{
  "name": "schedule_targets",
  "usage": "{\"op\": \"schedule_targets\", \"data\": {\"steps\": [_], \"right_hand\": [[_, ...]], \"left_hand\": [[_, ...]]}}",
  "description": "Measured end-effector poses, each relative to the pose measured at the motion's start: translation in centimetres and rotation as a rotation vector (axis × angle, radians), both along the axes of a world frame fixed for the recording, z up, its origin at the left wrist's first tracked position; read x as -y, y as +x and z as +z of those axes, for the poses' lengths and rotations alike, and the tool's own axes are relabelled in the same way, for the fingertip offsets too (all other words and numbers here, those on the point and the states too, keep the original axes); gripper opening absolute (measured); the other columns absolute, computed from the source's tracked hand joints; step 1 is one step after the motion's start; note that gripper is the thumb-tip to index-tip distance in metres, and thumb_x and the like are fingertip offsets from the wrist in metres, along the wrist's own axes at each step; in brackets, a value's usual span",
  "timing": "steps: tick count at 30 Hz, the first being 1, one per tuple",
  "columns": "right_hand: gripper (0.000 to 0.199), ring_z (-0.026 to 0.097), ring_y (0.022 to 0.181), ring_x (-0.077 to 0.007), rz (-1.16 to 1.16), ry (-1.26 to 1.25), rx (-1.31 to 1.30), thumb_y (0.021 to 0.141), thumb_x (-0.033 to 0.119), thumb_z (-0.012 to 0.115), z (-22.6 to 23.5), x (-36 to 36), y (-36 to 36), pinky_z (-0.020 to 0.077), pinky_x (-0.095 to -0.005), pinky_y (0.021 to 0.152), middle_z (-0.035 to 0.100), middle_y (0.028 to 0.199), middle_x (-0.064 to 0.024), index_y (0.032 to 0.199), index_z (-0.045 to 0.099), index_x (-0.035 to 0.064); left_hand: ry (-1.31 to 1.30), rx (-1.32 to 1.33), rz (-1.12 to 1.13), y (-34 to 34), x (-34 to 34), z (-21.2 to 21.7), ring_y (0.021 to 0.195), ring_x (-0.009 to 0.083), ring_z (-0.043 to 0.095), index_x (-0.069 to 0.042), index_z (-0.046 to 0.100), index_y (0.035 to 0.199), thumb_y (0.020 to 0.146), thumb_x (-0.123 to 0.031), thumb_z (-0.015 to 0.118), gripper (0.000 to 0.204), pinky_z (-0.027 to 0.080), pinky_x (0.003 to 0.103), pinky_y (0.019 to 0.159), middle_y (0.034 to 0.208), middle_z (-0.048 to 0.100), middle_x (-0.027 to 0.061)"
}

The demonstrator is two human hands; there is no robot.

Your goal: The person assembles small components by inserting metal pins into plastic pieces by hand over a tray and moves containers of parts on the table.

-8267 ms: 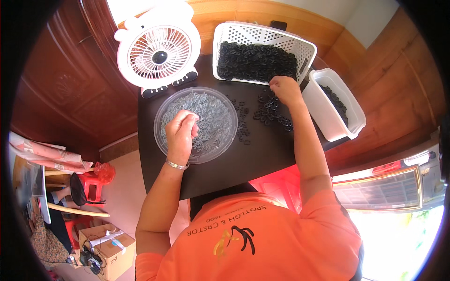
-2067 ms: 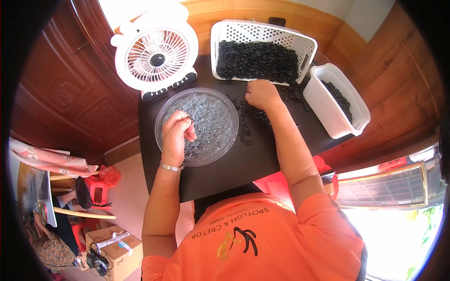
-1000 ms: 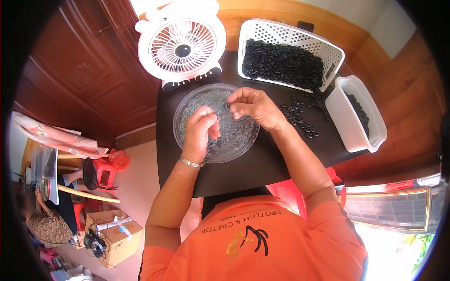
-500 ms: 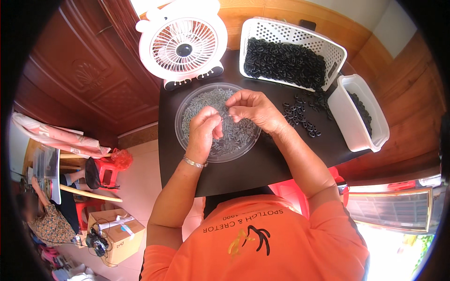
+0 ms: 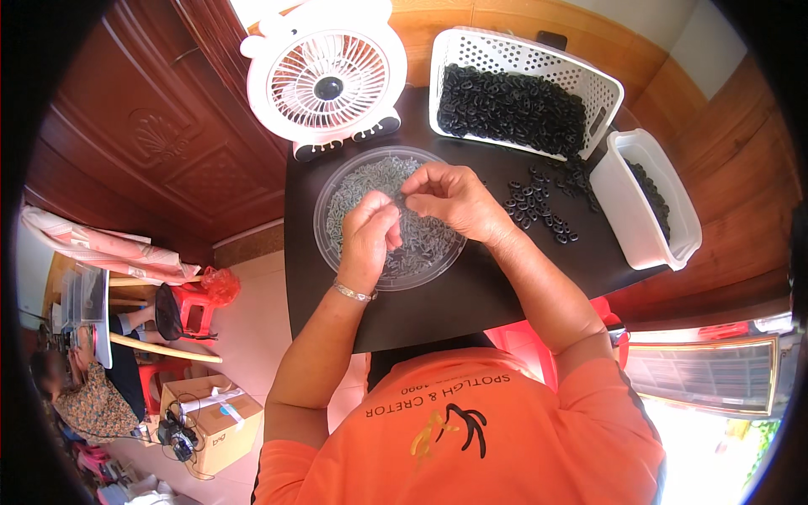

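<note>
My left hand (image 5: 368,236) and my right hand (image 5: 450,200) meet fingertip to fingertip over a round clear dish (image 5: 337,198) full of small grey pieces. Between the fingertips I pinch a small black ring (image 5: 401,199) together with what looks like a grey piece, too small to make out clearly. A loose scatter of black rings (image 5: 539,206) lies on the black table (image 5: 471,295) to the right of the dish. A bracelet sits on my left wrist.
A white slotted basket (image 5: 589,80) heaped with black rings stands at the back right. A white rectangular tub (image 5: 627,206) with some rings stands at the table's right edge. A white desk fan (image 5: 324,80) stands behind the dish. Another person sits at lower left by a cardboard box (image 5: 210,421).
My right hand left the scattered rings on the right and came over the dish to meet my left hand, which lifted from the grey pieces. The view has shifted a little.
</note>
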State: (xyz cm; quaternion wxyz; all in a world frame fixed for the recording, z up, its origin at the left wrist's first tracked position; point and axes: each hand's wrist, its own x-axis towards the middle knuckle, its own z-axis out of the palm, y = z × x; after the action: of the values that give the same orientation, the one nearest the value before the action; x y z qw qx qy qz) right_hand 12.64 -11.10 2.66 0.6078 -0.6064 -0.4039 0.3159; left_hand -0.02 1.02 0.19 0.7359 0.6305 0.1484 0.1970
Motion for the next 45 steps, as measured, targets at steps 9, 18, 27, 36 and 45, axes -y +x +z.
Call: {"op": "schedule_targets", "data": {"steps": [9, 18, 27, 36, 45], "right_hand": [[0.013, 0.058, 0.079, -0.0073, -0.031, -0.019, 0.073, 0.081, 0.001, 0.062, 0.1, -0.2, -0.8, 0.0475, -0.0224, 0.073, 0.063, 0.085, -0.0032, 0.095, 0.062, -0.0016], [0.017, 0.058, 0.078, -0.0079, -0.008, 0.013, -0.087, 0.079, 0.001, 0.063, -0.5, -0.3, -0.3, 0.0475, -0.0229, 0.072, 0.063, 0.084, -0.0037, 0.096, 0.062, -0.0026], [0.019, 0.059, 0.081, -0.0083, -0.015, 0.029, 0.006, 0.081, 0.002, 0.063, -0.5, -0.5, -0.9, 0.0483, -0.0236, 0.075, 0.063, 0.090, -0.0037, 0.099, 0.060, -0.0022], [0.032, 0.061, 0.070, -0.0106, -0.183, -0.003, 0.396, 0.071, 0.007, 0.072, -0.6, -1.2, -2.7, 0.0498, -0.0255, 0.066, 0.064, 0.076, -0.0076, 0.098, 0.057, -0.0026], [0.029, 0.061, 0.074, -0.0265, -0.169, 0.091, 0.670, 0.065, 0.008, 0.069, 0.3, -0.6, -2.3, 0.0503, -0.0357, 0.068, 0.060, 0.080, -0.0115, 0.092, 0.059, 0.0026]], "left_hand": [[-0.015, -0.004, 0.053, -0.1, 0.3, 0.0, 0.049, 0.0087, 0.046, -0.004, 0.050, 0.074, 0.084, -0.014, 0.049, 0.015, 0.037, 0.022, 0.045, 0.058, 0.049, 0.0016], [0.041, 0.044, 0.099, 0.1, 0.9, 0.2, 0.049, 0.0079, 0.044, -0.003, 0.049, 0.073, 0.085, -0.012, 0.048, 0.014, 0.036, 0.021, 0.044, 0.058, 0.047, 0.0012], [0.060, 0.013, 0.095, -0.1, 0.6, -0.1, 0.051, 0.0096, 0.048, -0.005, 0.048, 0.076, 0.086, -0.016, 0.046, 0.015, 0.038, 0.021, 0.048, 0.062, 0.049, 0.0015], [-0.172, 0.076, 0.111, 0.2, 0.4, -0.8, 0.057, 0.0131, 0.054, -0.005, 0.053, 0.082, 0.086, -0.017, 0.049, 0.012, 0.043, 0.025, 0.054, 0.068, 0.056, 0.0034], [-0.208, 0.061, 0.052, 0.3, 0.2, -0.2, 0.058, 0.0114, 0.054, -0.004, 0.055, 0.085, 0.087, -0.021, 0.048, 0.018, 0.044, 0.024, 0.055, 0.069, 0.058, 0.0045]]}}
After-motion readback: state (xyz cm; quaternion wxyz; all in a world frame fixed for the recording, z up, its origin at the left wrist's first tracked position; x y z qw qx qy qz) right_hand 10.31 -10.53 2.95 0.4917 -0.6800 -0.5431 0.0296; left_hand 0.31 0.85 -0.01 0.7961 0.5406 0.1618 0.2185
